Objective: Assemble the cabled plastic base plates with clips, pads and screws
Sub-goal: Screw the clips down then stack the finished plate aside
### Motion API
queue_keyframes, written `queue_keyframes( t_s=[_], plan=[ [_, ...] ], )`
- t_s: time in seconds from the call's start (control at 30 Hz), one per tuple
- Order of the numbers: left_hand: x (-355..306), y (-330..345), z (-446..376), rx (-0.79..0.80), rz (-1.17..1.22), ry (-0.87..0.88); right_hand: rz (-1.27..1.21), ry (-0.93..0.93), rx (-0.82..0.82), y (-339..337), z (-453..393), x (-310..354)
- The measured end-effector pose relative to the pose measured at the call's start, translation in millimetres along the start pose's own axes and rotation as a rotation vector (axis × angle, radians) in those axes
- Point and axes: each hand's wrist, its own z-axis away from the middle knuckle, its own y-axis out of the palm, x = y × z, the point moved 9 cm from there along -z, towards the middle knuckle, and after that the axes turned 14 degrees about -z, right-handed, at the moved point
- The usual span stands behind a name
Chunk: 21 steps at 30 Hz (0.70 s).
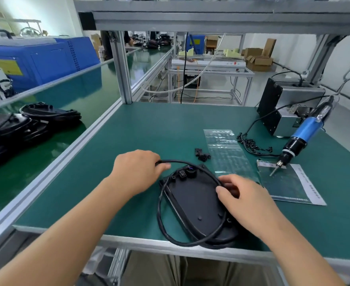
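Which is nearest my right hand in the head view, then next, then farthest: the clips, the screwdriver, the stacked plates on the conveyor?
From the right hand:
1. Clips, just beyond it on the mat.
2. Screwdriver, farther right, hanging.
3. Stacked plates, far left on the conveyor.

No text can be read: print on the white sheet [310,188] beside the base plate is too small, and the yellow label [6,67] on the blue machine [46,58] is blurred.

Blue crates [40,58] far left — cardboard boxes [259,58] behind.
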Motion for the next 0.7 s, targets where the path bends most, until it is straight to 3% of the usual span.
queue_keyframes(
  t_s=[0.07, 0.17, 0.23, 0.33, 0.5, 0.57, 0.7],
  plan=[
    [4, 16, 8, 0.147, 0.141, -0.016, 0.064, 0.024, -0.016, 1, 0, -2],
    [-12, 34, 22, 0.407, 0.694, 0.003, 0.004, 0.051, -0.020, 3, -4, -3],
    [-18, 32, 29, 0.453, 1.028, -0.016, -0.151, 0.077, -0.046, 3, -9, -1],
    [-10, 30, 36, 0.352, 1.356, -0.101, -0.375, 0.057, -0.175, -1, -21, 5],
    [17, 35, 47, 0.018, 1.718, -0.301, -0.759, 0.107, -0.256, 37, -50, 12],
    [22, 45, 53, 0.006, 1.913, -0.402, -0.832, 0.104, -0.246, 63, -56, 24],
    [30, 56, 60, 0.090, 2.080, -0.352, -0.927, 0.083, -0.185, 102, -70, 53]
  ],
)
